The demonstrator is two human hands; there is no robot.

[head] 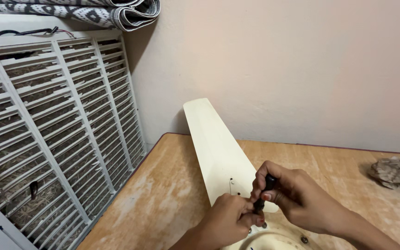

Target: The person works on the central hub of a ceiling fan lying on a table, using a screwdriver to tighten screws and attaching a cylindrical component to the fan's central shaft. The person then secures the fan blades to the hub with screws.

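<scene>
The right hand [292, 194] was wrapped around a black-handled screwdriver [265, 192], its tip down at the root of the cream fan blade [218, 148] lying on the wooden table [163, 194]. The left hand [228, 220] pinched the shaft low (steadying it, I judged). Two holes in the blade stood bare; the screw itself was hidden behind fingers, so progress was unclear.

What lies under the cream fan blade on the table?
The cream fan blade rests on the worn wooden table. Its near end meets the round fan hub; both hands cover that joint.
</scene>
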